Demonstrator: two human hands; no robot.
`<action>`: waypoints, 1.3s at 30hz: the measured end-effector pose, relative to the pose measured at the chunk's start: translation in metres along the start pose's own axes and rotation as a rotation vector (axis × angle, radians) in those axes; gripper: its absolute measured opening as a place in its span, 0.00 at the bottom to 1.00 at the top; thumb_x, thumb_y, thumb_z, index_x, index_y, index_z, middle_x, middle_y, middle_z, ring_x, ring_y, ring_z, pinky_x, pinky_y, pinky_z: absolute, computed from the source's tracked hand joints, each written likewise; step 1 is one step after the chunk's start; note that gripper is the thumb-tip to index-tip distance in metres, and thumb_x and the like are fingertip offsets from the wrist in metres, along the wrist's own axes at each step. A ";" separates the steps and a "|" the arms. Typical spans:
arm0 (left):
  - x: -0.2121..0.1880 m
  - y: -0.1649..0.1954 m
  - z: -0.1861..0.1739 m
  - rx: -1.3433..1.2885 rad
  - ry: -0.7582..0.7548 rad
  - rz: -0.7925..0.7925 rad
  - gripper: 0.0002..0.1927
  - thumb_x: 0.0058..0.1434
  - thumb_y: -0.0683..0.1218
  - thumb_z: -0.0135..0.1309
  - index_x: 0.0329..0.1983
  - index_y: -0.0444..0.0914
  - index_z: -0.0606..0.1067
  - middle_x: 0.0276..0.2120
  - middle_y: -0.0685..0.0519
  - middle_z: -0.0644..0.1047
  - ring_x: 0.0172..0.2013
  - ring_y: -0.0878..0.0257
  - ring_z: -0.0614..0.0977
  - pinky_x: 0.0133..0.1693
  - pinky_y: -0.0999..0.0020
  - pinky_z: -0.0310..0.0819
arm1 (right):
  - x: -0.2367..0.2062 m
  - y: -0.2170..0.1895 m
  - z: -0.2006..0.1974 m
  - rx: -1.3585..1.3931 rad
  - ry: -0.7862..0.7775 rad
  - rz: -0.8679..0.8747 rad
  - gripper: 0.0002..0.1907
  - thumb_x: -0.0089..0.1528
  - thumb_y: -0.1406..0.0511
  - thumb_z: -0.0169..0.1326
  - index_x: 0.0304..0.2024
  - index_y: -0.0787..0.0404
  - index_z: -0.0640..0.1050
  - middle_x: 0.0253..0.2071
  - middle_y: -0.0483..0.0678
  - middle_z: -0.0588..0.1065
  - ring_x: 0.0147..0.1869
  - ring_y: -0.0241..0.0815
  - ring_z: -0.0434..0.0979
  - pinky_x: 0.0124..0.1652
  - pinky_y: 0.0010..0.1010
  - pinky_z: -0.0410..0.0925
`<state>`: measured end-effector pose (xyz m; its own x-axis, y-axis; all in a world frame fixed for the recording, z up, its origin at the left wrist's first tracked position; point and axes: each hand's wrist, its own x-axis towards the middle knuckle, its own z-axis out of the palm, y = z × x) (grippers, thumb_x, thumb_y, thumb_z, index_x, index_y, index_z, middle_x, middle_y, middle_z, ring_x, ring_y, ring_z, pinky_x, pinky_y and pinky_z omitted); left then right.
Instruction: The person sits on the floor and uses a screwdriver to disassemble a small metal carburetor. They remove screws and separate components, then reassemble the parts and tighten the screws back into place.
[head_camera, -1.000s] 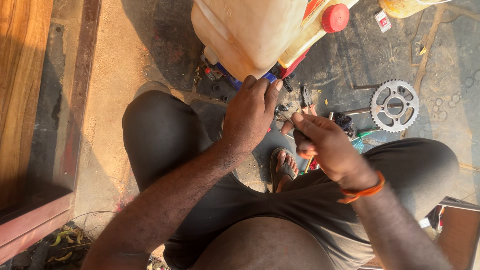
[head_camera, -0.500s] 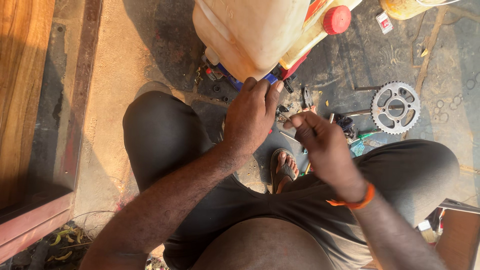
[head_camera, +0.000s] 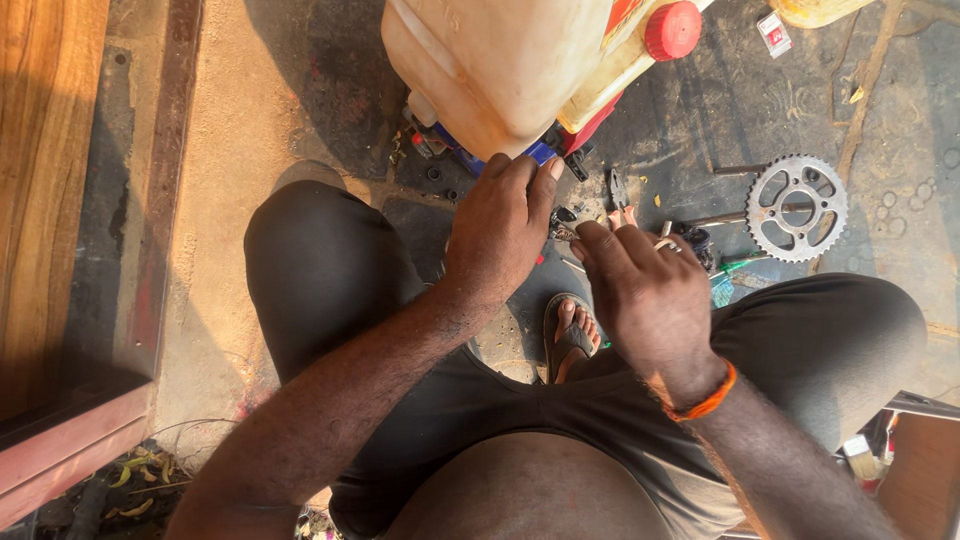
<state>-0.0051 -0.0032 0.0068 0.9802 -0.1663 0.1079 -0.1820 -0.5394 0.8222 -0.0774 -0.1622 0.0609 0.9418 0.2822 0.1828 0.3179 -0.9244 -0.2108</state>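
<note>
At the far left of the frame I see a wooden plank (head_camera: 45, 190) beside the sandy floor (head_camera: 230, 130); at centre my left hand (head_camera: 500, 230) lies flat, fingers together and stretched to the blue base under the pale plastic jug (head_camera: 500, 60) at top centre; just right, my right hand (head_camera: 645, 295) hovers over small metal parts (head_camera: 565, 225), fingers curled, but I cannot tell whether they pinch anything; a sandalled foot (head_camera: 572, 330) shows below; a toothed sprocket (head_camera: 797, 208) lies at right.
</note>
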 end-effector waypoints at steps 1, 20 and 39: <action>-0.001 0.001 0.001 0.011 0.006 -0.005 0.18 0.75 0.52 0.45 0.36 0.34 0.72 0.33 0.43 0.73 0.34 0.44 0.78 0.37 0.50 0.73 | 0.000 -0.002 0.000 0.043 0.020 -0.002 0.09 0.68 0.63 0.60 0.47 0.60 0.80 0.28 0.46 0.73 0.26 0.42 0.72 0.31 0.37 0.67; -0.002 -0.004 0.006 -0.004 -0.012 -0.034 0.19 0.74 0.53 0.46 0.34 0.34 0.73 0.31 0.42 0.74 0.34 0.42 0.78 0.37 0.48 0.71 | 0.003 0.000 0.001 0.217 0.001 0.067 0.06 0.69 0.62 0.55 0.44 0.58 0.78 0.29 0.44 0.72 0.27 0.36 0.71 0.31 0.31 0.67; -0.007 -0.009 0.017 0.108 -0.070 -0.075 0.21 0.74 0.54 0.44 0.34 0.34 0.74 0.33 0.41 0.76 0.30 0.45 0.81 0.31 0.50 0.75 | 0.011 0.032 0.038 1.157 -0.555 0.899 0.16 0.69 0.55 0.52 0.36 0.61 0.78 0.24 0.36 0.67 0.27 0.29 0.62 0.27 0.23 0.58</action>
<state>-0.0113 -0.0114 -0.0106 0.9841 -0.1777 0.0058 -0.1196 -0.6375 0.7611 -0.0526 -0.1787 0.0195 0.6999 0.0637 -0.7114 -0.6862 -0.2166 -0.6944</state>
